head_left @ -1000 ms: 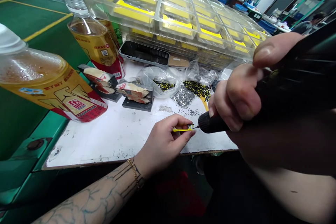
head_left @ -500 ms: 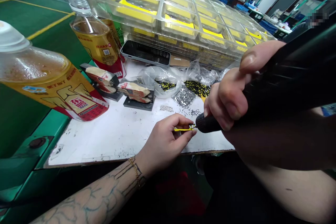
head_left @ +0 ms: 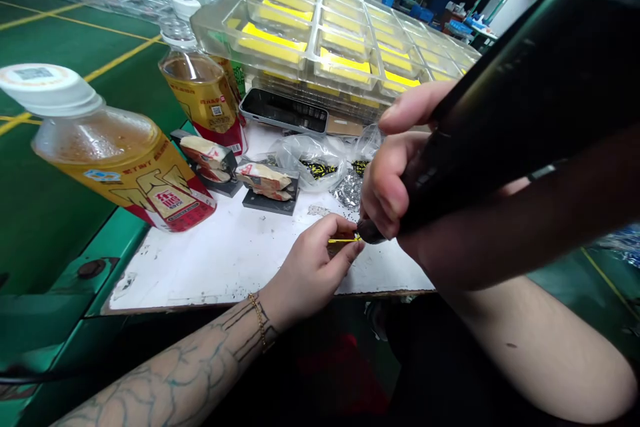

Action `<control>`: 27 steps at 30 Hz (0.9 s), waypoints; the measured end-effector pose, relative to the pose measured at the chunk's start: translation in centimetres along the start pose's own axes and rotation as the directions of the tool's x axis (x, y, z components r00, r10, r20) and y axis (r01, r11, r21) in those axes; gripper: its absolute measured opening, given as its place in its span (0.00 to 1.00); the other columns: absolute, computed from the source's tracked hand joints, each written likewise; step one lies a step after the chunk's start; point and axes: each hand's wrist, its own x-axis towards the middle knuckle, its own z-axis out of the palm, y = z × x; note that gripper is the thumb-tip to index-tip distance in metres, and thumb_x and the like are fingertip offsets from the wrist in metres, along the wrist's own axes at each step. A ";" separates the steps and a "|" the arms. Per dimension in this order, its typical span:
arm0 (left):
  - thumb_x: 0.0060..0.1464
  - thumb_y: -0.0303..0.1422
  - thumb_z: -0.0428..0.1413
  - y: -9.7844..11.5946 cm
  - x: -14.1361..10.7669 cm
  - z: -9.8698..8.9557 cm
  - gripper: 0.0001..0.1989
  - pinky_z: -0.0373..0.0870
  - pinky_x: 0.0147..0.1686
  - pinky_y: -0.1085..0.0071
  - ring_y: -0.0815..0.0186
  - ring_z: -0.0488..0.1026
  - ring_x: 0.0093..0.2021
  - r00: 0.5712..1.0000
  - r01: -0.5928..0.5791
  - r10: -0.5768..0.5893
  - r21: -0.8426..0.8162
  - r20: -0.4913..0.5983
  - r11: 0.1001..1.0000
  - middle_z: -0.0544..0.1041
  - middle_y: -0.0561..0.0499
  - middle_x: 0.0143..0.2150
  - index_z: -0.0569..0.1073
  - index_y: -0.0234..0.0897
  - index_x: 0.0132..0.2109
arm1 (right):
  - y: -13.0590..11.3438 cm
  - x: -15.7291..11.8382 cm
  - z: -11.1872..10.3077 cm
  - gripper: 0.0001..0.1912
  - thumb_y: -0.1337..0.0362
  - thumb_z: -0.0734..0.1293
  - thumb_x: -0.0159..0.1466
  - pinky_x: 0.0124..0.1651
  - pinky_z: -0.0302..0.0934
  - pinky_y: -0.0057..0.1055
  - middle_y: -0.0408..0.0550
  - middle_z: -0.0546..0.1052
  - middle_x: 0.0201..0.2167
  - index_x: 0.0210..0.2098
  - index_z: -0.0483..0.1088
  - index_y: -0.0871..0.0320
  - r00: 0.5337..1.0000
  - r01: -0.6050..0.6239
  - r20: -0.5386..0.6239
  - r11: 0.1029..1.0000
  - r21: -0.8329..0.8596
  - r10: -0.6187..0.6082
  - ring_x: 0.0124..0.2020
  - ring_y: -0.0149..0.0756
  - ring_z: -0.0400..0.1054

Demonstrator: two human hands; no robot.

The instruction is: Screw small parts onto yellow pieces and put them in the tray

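While the left hand (head_left: 310,268) pinches the yellow piece (head_left: 342,241) above the near bench (head_left: 200,273), apparently steadying it, the right hand (head_left: 389,177) grips a black tool (head_left: 500,100), nose at the piece's right end.

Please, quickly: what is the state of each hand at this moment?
Left hand: closed, pinching a thin yellow piece between thumb and fingers.
Right hand: closed around a black handheld tool.
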 end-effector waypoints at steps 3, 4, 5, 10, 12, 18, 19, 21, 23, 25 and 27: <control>0.65 0.39 0.55 -0.2 -0.1 0.0 0.11 0.75 0.40 0.67 0.63 0.77 0.39 1.000 -0.007 0.007 0.009 -0.003 1.000 0.79 0.48 0.42 0.71 0.37 0.48 | 0.2 0.2 0.3 0.28 0.34 0.66 0.58 0.17 0.51 0.31 0.40 0.64 0.15 0.38 0.68 0.53 1.000 -0.013 -0.012 0.998 0.067 0.014 0.15 0.34 0.57; 0.66 0.40 0.54 -0.3 -0.1 0.0 0.11 0.75 0.39 0.68 0.64 0.77 0.38 1.000 -0.002 0.002 0.013 -0.001 1.000 0.79 0.48 0.41 0.71 0.37 0.47 | 0.3 0.2 0.4 0.30 0.32 0.65 0.56 0.17 0.50 0.31 0.41 0.64 0.15 0.38 0.68 0.53 1.000 -0.019 -0.014 0.997 0.075 0.020 0.16 0.35 0.57; 0.66 0.40 0.54 -0.3 -0.2 0.0 0.11 0.74 0.38 0.68 0.64 0.77 0.38 1.000 0.004 -0.004 0.015 0.001 1.000 0.79 0.48 0.41 0.71 0.37 0.47 | 0.3 0.2 0.4 0.33 0.30 0.65 0.55 0.17 0.50 0.31 0.41 0.64 0.15 0.38 0.68 0.54 1.000 -0.021 -0.021 0.997 0.079 0.022 0.16 0.35 0.58; 0.67 0.37 0.53 -0.1 -0.1 0.0 0.10 0.73 0.36 0.70 0.66 0.76 0.37 1.000 -0.008 0.009 -0.011 0.030 1.000 0.78 0.47 0.43 0.70 0.37 0.50 | 0.2 0.1 0.4 0.36 0.28 0.60 0.57 0.17 0.49 0.30 0.41 0.64 0.15 0.38 0.70 0.56 0.998 0.000 -0.064 0.997 0.078 0.005 0.14 0.33 0.59; 0.67 0.36 0.53 0.1 -0.1 0.1 0.10 0.73 0.37 0.70 0.66 0.76 0.39 0.999 -0.029 0.030 -0.018 0.028 0.999 0.77 0.47 0.45 0.70 0.37 0.51 | 0.4 0.1 0.4 0.36 0.28 0.60 0.58 0.18 0.50 0.31 0.41 0.65 0.16 0.37 0.71 0.56 0.998 0.021 -0.063 0.997 0.076 -0.016 0.14 0.32 0.58; 0.67 0.35 0.53 0.2 0.0 0.1 0.09 0.72 0.38 0.70 0.66 0.75 0.39 0.999 -0.031 0.032 -0.032 0.022 0.999 0.77 0.47 0.45 0.70 0.36 0.51 | 0.9 0.2 0.6 0.36 0.27 0.58 0.58 0.16 0.49 0.31 0.40 0.63 0.15 0.34 0.71 0.55 0.990 0.089 -0.119 0.994 0.071 -0.080 0.14 0.32 0.56; 0.67 0.35 0.53 0.1 0.0 0.1 0.09 0.72 0.38 0.70 0.66 0.75 0.39 0.999 -0.027 0.028 -0.035 0.024 0.999 0.77 0.47 0.45 0.70 0.36 0.51 | 0.9 0.3 0.6 0.36 0.27 0.58 0.58 0.16 0.50 0.31 0.40 0.62 0.14 0.33 0.70 0.55 0.990 0.088 -0.121 0.994 0.068 -0.080 0.14 0.32 0.56; 0.67 0.35 0.53 0.1 -0.1 0.1 0.09 0.72 0.38 0.70 0.66 0.75 0.39 0.999 -0.026 0.027 -0.033 0.026 0.999 0.77 0.47 0.45 0.70 0.36 0.51 | 0.8 0.3 0.5 0.36 0.27 0.57 0.58 0.16 0.51 0.31 0.40 0.63 0.14 0.32 0.69 0.54 0.993 0.063 -0.101 0.996 0.059 -0.057 0.14 0.32 0.58; 0.67 0.35 0.53 0.1 -0.1 0.1 0.10 0.72 0.39 0.69 0.66 0.75 0.39 0.999 -0.028 0.028 -0.020 0.023 0.999 0.77 0.47 0.44 0.70 0.36 0.51 | 0.6 0.3 0.4 0.35 0.27 0.57 0.58 0.17 0.53 0.31 0.40 0.64 0.14 0.33 0.70 0.55 0.996 0.034 -0.080 0.998 0.049 -0.030 0.14 0.32 0.59; 0.67 0.35 0.53 0.2 -0.1 0.1 0.10 0.73 0.40 0.69 0.66 0.75 0.39 0.999 -0.031 0.032 -0.011 0.022 0.999 0.77 0.48 0.43 0.70 0.36 0.52 | 0.5 0.2 0.3 0.35 0.28 0.59 0.58 0.17 0.53 0.31 0.40 0.65 0.15 0.33 0.69 0.55 0.997 0.023 -0.077 0.998 0.050 -0.019 0.14 0.32 0.60; 0.67 0.35 0.53 0.2 -0.2 0.1 0.11 0.73 0.40 0.69 0.66 0.75 0.39 0.999 -0.042 0.042 -0.007 0.022 0.999 0.76 0.49 0.39 0.71 0.36 0.53 | 0.5 0.0 0.2 0.34 0.29 0.60 0.58 0.17 0.54 0.31 0.40 0.65 0.16 0.34 0.69 0.56 0.997 0.012 -0.076 0.998 0.059 -0.007 0.15 0.32 0.61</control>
